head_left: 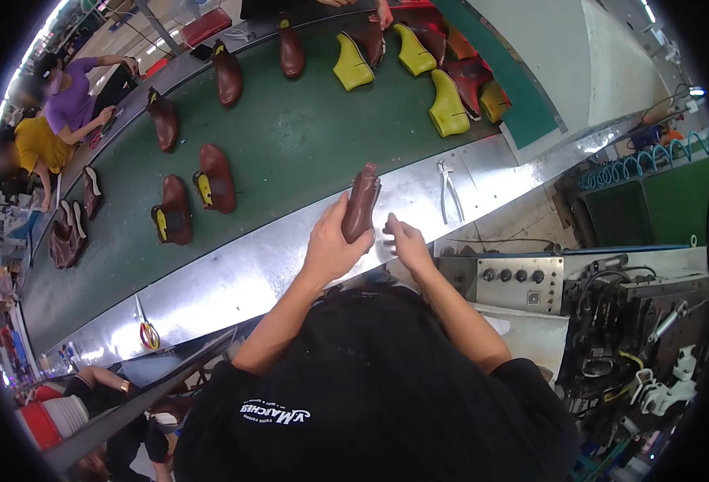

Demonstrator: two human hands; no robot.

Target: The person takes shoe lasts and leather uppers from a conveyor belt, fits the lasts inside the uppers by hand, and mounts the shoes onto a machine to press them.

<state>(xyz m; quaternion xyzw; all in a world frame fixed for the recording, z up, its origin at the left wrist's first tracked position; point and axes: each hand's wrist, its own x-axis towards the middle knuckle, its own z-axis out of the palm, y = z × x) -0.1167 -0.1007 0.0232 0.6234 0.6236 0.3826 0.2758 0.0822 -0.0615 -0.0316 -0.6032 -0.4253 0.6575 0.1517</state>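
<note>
My left hand (334, 245) is wrapped around a brown leather shoe (362, 206), held up over the metal edge of the bench with its toe pointing away from me. Just right of it, apart from the shoe, is my right hand (408, 245), its fingers curled together. Whatever they pinch, if anything, is too small to make out. A pair of pincers (449, 193) lies on the metal strip beyond my right hand. On the green belt to the left are two brown shoes (216, 178) with yellow lasts showing at their openings.
More brown shoes (228, 76) stand along the belt's far side. Yellow lasts (448, 104) with uppers cluster by a machine housing (563, 72). Scissors (149, 332) lie at the left edge. A control panel (520, 285) stands right. A co-worker's hand (384, 16) reaches in; others sit left.
</note>
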